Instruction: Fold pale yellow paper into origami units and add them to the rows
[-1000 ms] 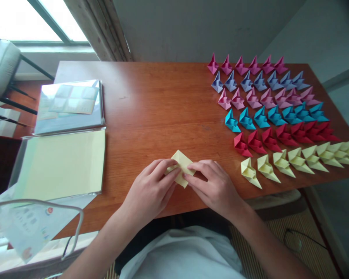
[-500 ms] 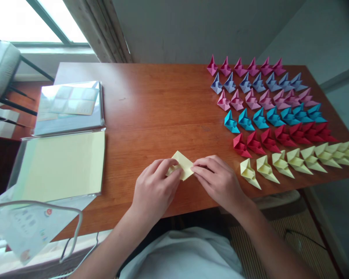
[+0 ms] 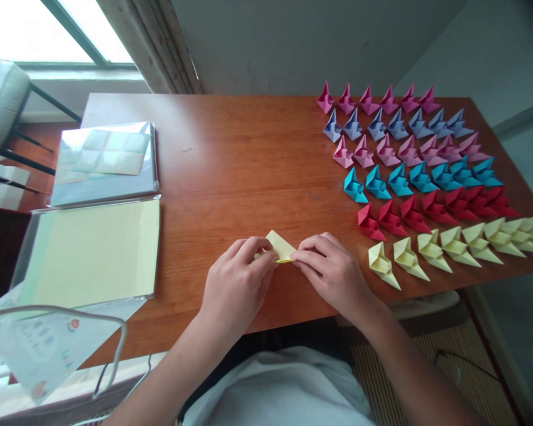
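Note:
A small pale yellow sheet of origami paper (image 3: 279, 246) is folded into a roughly triangular shape just above the front part of the wooden table (image 3: 231, 160). My left hand (image 3: 240, 278) pinches its left corner, with the fingertips covering that end. At the right corner, the thumb and fingers of my right hand (image 3: 331, 272) are closed on the paper. To the right of my right hand stands a row of pale yellow folded paper boats (image 3: 381, 264). The paper's lower layers are partly hidden by my fingers.
Behind the yellow row are rows of red (image 3: 368, 222), blue (image 3: 354, 185), pink (image 3: 343, 152), lilac (image 3: 332, 126) and magenta (image 3: 325, 98) folded pieces. At left lie a pale yellow paper stack (image 3: 98, 254), a clear-covered case (image 3: 102, 183) and a white cable (image 3: 119, 340).
The yellow paper has gone from a diamond shape to a triangle, its lower half folded over. Both hands still hold its side corners. The view has shifted slightly.

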Motion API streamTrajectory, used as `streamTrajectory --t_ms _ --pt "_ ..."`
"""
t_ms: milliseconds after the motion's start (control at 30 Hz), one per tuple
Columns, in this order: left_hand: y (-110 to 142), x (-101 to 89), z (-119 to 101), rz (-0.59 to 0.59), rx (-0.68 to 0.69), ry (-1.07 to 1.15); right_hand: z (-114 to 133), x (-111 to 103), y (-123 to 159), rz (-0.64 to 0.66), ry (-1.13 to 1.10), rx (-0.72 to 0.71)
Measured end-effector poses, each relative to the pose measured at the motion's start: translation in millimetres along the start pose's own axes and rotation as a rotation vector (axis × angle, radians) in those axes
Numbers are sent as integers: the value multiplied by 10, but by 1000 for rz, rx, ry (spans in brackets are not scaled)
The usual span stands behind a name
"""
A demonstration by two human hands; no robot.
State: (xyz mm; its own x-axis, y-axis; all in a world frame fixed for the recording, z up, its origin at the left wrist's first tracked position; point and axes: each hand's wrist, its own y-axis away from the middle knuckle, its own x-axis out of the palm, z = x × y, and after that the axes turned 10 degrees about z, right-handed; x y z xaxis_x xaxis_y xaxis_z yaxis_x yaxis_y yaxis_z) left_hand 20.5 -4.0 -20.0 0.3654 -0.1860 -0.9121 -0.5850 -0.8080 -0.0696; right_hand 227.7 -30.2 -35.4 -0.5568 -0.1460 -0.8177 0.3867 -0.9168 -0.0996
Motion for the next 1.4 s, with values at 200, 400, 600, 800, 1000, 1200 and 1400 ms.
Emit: streamTrajectory --t_ms 200,400,600,800,1000,1200,1400 --pt "-30 -20 24 43 -27 74 7 -12 -46 20 -71 59" --pt "-55 -27 -1 57 -38 45 67 -4 -93 1 -149 66" --pt "-19 -58 54 88 -23 75 72 -12 -110 20 -183 74" --pt "127 -143 249 66 -44 112 75 -16 -133 31 -184 104" --pt "189 -232 285 68 -60 112 109 -34 -193 75 -148 170" --pt "64 -125 163 -23 -24 109 155 -106 -303 161 -110 270" --pt "-1 -4 121 -39 -33 66 206 -129 -364 199 -60 340"
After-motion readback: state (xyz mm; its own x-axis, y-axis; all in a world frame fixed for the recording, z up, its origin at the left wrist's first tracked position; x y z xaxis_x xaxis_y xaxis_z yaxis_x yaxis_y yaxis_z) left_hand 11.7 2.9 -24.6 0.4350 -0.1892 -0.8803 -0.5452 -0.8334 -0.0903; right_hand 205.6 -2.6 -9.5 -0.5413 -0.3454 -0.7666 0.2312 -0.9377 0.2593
